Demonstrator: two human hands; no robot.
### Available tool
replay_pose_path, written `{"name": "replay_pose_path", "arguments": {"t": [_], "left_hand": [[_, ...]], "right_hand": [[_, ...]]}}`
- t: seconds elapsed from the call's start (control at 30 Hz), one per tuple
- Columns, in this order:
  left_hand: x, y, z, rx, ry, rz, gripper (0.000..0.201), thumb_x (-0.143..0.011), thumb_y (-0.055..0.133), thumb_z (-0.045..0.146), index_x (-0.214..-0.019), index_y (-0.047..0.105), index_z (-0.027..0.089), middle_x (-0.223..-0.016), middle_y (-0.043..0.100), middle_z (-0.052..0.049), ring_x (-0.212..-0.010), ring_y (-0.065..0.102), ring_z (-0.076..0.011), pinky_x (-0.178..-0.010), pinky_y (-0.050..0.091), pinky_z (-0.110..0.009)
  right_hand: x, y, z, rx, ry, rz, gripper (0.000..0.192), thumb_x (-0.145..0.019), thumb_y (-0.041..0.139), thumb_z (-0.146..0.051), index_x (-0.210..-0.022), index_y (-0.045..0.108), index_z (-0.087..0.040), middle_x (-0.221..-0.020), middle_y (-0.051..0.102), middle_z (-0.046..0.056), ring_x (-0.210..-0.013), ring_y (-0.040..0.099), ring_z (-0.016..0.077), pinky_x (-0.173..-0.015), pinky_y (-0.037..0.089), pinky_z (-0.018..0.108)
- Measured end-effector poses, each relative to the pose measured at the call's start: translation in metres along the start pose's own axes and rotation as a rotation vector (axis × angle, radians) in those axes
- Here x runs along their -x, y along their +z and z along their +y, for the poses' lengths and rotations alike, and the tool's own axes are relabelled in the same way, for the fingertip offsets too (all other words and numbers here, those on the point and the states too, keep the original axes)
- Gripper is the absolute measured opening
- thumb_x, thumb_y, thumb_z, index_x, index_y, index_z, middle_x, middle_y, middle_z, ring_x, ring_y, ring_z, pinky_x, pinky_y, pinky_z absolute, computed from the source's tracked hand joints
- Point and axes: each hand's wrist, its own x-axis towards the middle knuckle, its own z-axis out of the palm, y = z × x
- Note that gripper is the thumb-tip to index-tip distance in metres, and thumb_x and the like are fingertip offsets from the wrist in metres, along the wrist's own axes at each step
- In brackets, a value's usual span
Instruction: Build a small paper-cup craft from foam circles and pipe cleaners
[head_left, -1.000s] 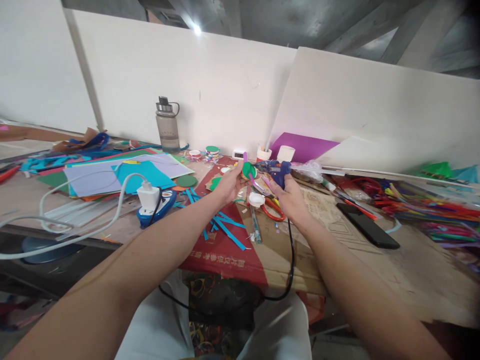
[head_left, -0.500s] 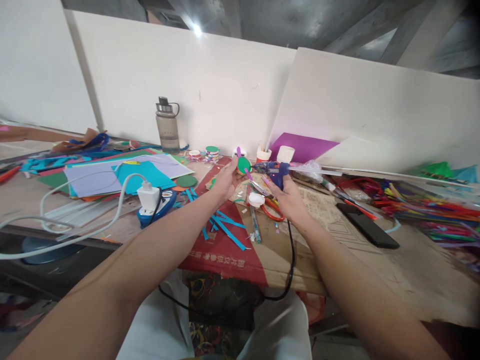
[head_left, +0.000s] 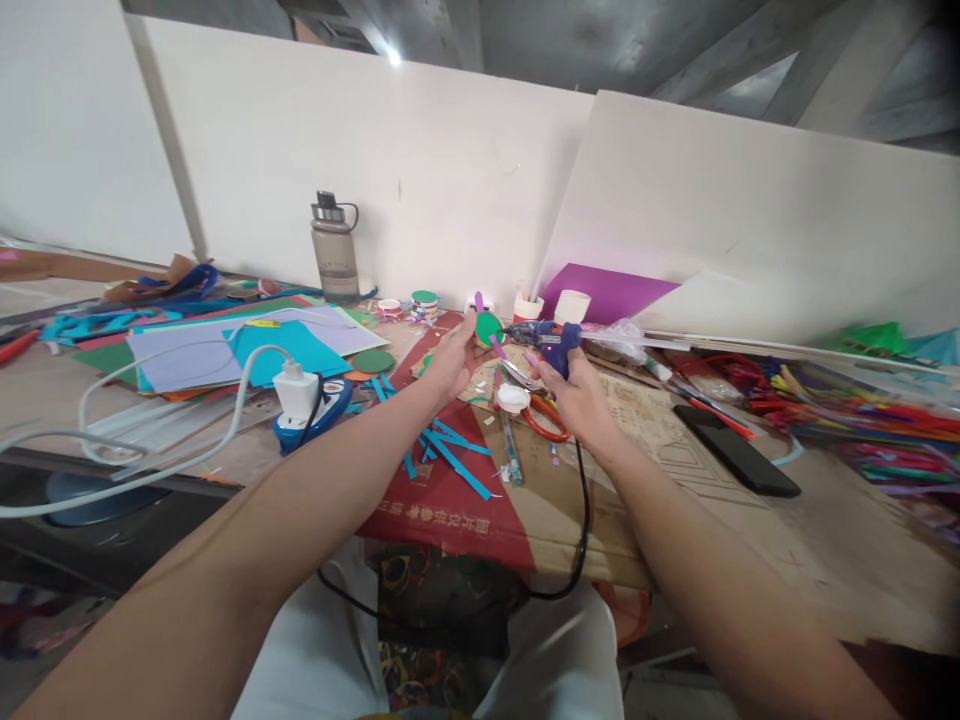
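My left hand [head_left: 453, 362] is closed on a small green disc [head_left: 489, 327] with purple strips sticking out of it above and below. In my right hand [head_left: 577, 388] is a blue hot glue gun [head_left: 556, 343], held by its handle. Its nozzle points left and is at the right edge of the disc; whether they touch I cannot tell. A black cord runs down from the gun. Below the hands lie scissors with orange handles [head_left: 547, 420], a small white lid [head_left: 514, 400] and a pen [head_left: 511, 450].
Blue paper strips [head_left: 454, 455] lie in front of my left hand. Further left stand a blue power strip [head_left: 315, 415], coloured paper sheets [head_left: 187, 355] and a water bottle [head_left: 335, 250]. A black phone [head_left: 735, 450] and many pipe cleaners [head_left: 885, 420] are at the right.
The glue gun's nozzle has shifted slightly left, closer to the green disc. Both hands otherwise stay nearly in place.
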Motion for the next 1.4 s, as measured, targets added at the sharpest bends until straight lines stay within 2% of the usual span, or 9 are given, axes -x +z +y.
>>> {"name": "replay_pose_path", "arguments": {"t": [0.23,0.43,0.6,0.7,0.97,1.17,1.4], "left_hand": [[-0.002,-0.002,0.001,0.037,0.056,-0.001,0.035,-0.080,0.069,0.051,-0.083,0.062,0.017,-0.074,0.069,0.000,-0.066,0.066,-0.0113,-0.072,0.055,-0.025],[-0.003,-0.004,0.002,0.034,0.053,-0.007,0.035,-0.084,0.065,0.050,-0.084,0.062,0.016,-0.074,0.070,-0.001,-0.066,0.066,-0.0111,-0.071,0.055,-0.025],[-0.003,-0.001,0.001,-0.025,-0.028,-0.009,0.042,-0.087,0.055,0.058,-0.088,0.063,0.016,-0.078,0.071,-0.004,-0.074,0.071,-0.0156,-0.066,0.053,-0.024],[-0.002,0.001,0.001,-0.028,-0.062,-0.012,0.045,-0.088,0.052,0.060,-0.083,0.063,0.016,-0.074,0.070,-0.004,-0.072,0.071,-0.0162,-0.066,0.053,-0.024],[0.004,0.005,0.002,-0.002,-0.216,-0.026,0.052,-0.097,0.034,0.053,-0.078,0.062,0.014,-0.071,0.070,-0.007,-0.071,0.070,-0.0181,-0.069,0.056,-0.029],[0.005,0.008,0.001,0.058,-0.274,-0.033,0.048,-0.096,0.039,0.052,-0.079,0.063,0.013,-0.076,0.071,-0.010,-0.073,0.070,-0.0193,-0.072,0.057,-0.031],[0.004,0.007,0.000,0.053,-0.314,-0.046,0.049,-0.096,0.037,0.052,-0.085,0.064,0.012,-0.072,0.070,-0.010,-0.064,0.068,-0.0179,-0.063,0.056,-0.028]], "right_hand": [[-0.001,0.002,0.006,-0.016,-0.060,0.004,0.044,-0.088,0.055,-0.044,-0.125,0.055,-0.021,-0.117,0.067,0.011,-0.103,0.061,0.0278,-0.095,0.045,0.045],[-0.001,0.003,0.008,-0.009,-0.032,0.002,0.045,-0.087,0.055,-0.044,-0.126,0.055,-0.020,-0.112,0.069,0.011,-0.099,0.063,0.0285,-0.092,0.047,0.045],[0.001,0.002,0.003,0.003,-0.010,0.036,0.042,-0.086,0.055,-0.042,-0.120,0.057,-0.019,-0.104,0.070,0.010,-0.092,0.064,0.0280,-0.088,0.048,0.044],[0.002,0.001,-0.001,0.020,-0.020,0.051,0.037,-0.085,0.055,-0.040,-0.114,0.059,-0.018,-0.103,0.070,0.011,-0.092,0.063,0.0278,-0.088,0.047,0.044],[0.003,0.002,-0.004,-0.017,-0.057,0.031,0.033,-0.086,0.053,-0.036,-0.113,0.058,-0.017,-0.107,0.069,0.012,-0.096,0.062,0.0276,-0.092,0.045,0.045],[0.005,0.004,-0.006,-0.064,-0.110,-0.001,0.033,-0.086,0.052,-0.034,-0.115,0.058,-0.019,-0.110,0.069,0.010,-0.100,0.062,0.0265,-0.094,0.045,0.043],[0.006,0.005,-0.012,-0.079,-0.115,0.004,0.035,-0.086,0.052,-0.032,-0.117,0.057,-0.017,-0.111,0.069,0.010,-0.100,0.062,0.0254,-0.093,0.046,0.041]]}}
